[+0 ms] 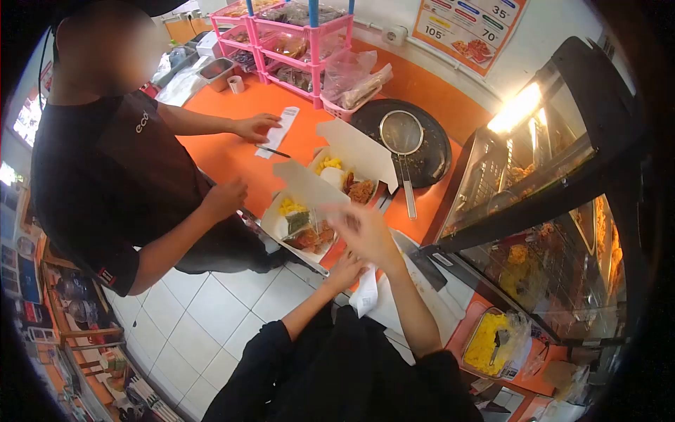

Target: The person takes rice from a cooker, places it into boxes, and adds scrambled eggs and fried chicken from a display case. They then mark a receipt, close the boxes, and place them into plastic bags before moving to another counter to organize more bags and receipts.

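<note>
Orange counter [232, 151] | right hand [362, 228] raised, fingers spread, blurred | left hand [346, 271] pinching paper slip [365, 295]

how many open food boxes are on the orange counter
2: the near food box beside the right hand, and the far food box just beyond it by the dark round tray.

Glossy orange counter [225, 158]; white cardboard boxes [355, 144].

The price poster [470, 27] on the wall, above the round black tray [429, 151], shows the numbers 35, 105 and 70. The co-worker's dark shirt [112, 176] has small letters, not readable.
</note>
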The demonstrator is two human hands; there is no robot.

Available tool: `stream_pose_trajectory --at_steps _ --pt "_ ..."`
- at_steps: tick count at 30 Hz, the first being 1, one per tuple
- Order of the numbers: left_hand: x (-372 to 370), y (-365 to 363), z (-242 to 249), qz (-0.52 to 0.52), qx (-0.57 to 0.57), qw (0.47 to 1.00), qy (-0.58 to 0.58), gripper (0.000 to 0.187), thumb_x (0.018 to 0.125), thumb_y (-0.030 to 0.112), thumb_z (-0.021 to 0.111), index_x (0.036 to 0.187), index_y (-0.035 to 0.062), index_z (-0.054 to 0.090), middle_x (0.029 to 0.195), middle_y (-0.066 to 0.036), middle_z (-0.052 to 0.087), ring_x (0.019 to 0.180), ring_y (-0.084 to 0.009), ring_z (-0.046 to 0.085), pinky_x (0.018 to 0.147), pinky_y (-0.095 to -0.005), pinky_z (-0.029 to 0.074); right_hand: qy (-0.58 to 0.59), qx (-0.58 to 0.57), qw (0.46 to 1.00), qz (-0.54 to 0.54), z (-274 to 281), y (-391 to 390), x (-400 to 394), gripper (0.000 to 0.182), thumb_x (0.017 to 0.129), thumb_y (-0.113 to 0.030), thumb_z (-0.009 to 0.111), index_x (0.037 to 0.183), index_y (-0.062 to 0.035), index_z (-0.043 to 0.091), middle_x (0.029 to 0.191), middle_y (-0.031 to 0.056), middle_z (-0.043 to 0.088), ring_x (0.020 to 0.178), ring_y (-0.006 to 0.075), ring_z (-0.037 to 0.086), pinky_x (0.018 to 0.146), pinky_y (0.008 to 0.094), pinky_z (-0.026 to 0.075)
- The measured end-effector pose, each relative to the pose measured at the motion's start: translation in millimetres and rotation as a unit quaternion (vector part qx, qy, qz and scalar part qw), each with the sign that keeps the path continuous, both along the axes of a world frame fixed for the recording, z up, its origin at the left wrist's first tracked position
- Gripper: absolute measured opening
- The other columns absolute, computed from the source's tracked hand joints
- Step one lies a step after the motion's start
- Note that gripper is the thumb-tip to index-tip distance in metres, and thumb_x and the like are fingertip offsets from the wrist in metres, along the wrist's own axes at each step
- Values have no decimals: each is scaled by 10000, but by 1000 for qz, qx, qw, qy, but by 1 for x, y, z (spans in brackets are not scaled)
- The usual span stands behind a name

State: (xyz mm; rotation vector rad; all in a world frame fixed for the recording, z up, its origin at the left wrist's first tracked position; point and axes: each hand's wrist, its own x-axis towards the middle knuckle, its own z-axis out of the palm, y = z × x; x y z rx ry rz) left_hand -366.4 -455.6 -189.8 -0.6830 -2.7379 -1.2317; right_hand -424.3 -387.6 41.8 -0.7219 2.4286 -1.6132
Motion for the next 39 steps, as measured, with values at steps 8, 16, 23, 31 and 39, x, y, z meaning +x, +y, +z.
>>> stream_pose_trajectory --at_steps 8,16,23,31,39 --pt "0 -11 -14 -16 -87 995 47 520 845 328 546 1294 96 428 1414 -110 307 1290 -339 279 1054 -449 260 194 156 964 89 -46 -115 -225 154 656 -177 699 780 -87 711 674 74 642 560 157 575 517 315 432" --pt "1 -10 -2 -3 -96 994 45 529 878 386 489 1307 87 410 1396 -124 331 1287 -337 292 1067 -431 235 268 353 872 210 -174 -182 -280 143 564 -154 729 655 -59 671 661 112 630 613 262 618 550 387 483" --pt "0 -8 -15 -1 -54 997 -49 541 881 376 495 1279 17 423 1334 -192 374 1296 -340 272 1074 -441 217 200 336 906 161 -213 -212 -267 314 688 -166 683 934 15 607 849 150 626 766 280 644 600 405 519" --pt "-13 -8 -21 -26 -70 997 -29 592 789 252 606 1303 38 407 1363 -131 380 1286 -325 306 1067 -445 229 282 116 952 16 -101 -129 -241 157 709 -155 605 804 -39 560 691 150 571 613 350 539 566 384 459" --pt "-14 -21 15 -41 -117 991 -55 775 670 335 717 1326 89 386 1427 -90 292 1313 -339 243 1067 -449 238 -45 -161 965 -204 -97 99 29 159 931 -153 473 917 -2 523 793 90 613 724 124 583 659 255 453"
